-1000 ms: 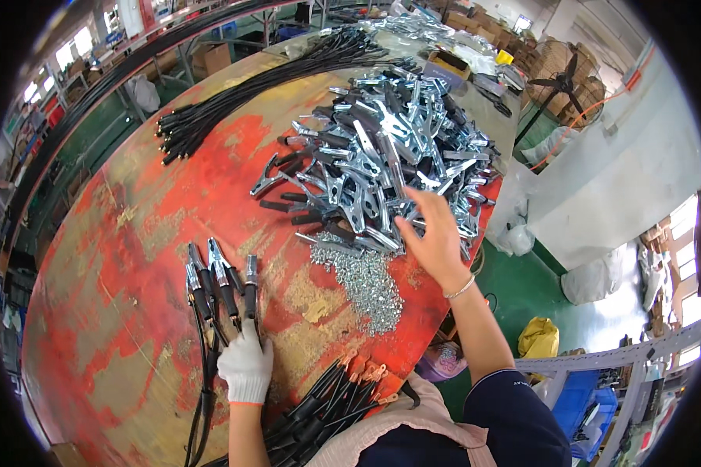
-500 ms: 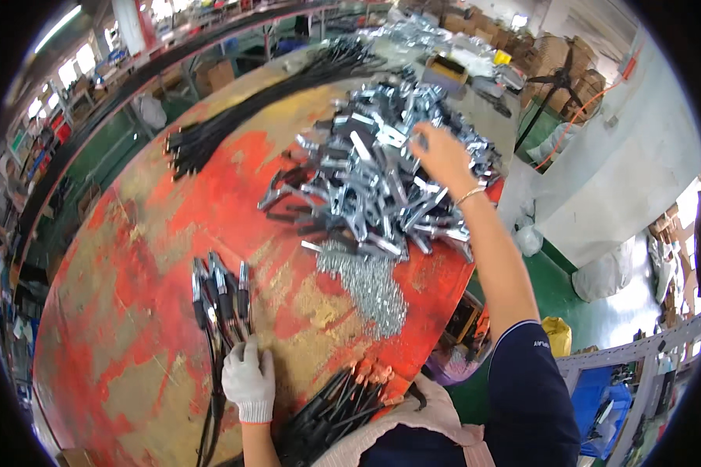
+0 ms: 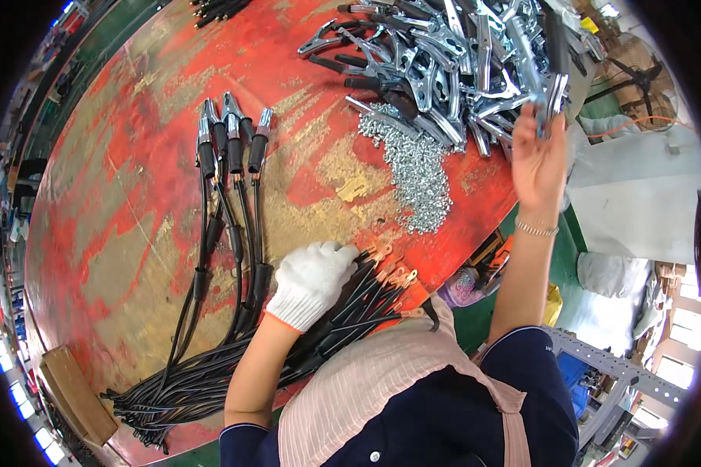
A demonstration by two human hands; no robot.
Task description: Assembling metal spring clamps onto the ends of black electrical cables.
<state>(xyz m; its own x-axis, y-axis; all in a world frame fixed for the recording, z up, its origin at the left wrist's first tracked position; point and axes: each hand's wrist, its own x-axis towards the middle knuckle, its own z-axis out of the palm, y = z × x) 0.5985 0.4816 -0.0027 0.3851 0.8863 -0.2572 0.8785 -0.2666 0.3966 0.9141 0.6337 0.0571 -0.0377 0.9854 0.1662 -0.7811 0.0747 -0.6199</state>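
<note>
My left hand (image 3: 313,282), in a white knitted glove, lies over a bundle of black cables (image 3: 210,373) at the table's near edge. Its fingers curl at the cable ends beside the copper lugs (image 3: 397,274), closed on a black cable there. My bare right hand (image 3: 539,159) is at the near right side of a heap of metal spring clamps (image 3: 428,70). Its fingers are closed on a clamp (image 3: 551,100), blurred by motion. Left of the heap, several clamps fitted to black cables (image 3: 234,148) lie side by side.
A pile of small silvery fasteners (image 3: 419,175) lies between the heap and my left hand. The round table (image 3: 117,233) has worn red paint. A cardboard box (image 3: 74,395) stands at lower left, a black fan (image 3: 635,78) at upper right. More black cables (image 3: 216,9) lie at the far edge.
My view has tipped down toward the near edge. My left hand has moved right, from the clamped cables to the bundle with lugs. My right hand has drawn back from the heap with a clamp.
</note>
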